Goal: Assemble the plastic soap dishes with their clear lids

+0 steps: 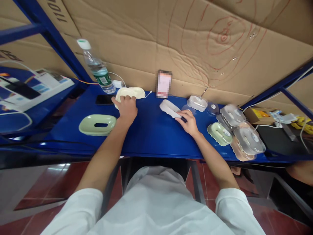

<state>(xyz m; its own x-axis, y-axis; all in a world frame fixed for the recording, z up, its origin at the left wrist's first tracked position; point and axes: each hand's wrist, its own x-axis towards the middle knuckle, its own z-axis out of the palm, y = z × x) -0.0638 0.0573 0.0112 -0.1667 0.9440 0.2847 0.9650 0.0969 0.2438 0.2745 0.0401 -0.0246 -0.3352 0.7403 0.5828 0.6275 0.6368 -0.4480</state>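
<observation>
My left hand [127, 109] is at a cream oval dish [137, 92] near the back of the blue table, its bent fingers over the near rim and its thumb at the left side. My right hand [188, 122] grips the right end of a whitish oval dish [169, 107], which is tilted, between thumb and fingers. A pale green oval dish [85, 125] with a dark slot lies left of my left forearm. Beyond my right hand, a clear-lidded pale dish [197, 102] stands against the cardboard, with a clear cover [212, 108] beside it.
Several lidded dishes [249, 140] are piled at the right, a green one [220, 133] among them. A water bottle [101, 73], a dark phone [104, 99] and a white charger [117, 84] with cable are at the back left. A blurred-screen phone [163, 84] leans on the cardboard wall [137, 42].
</observation>
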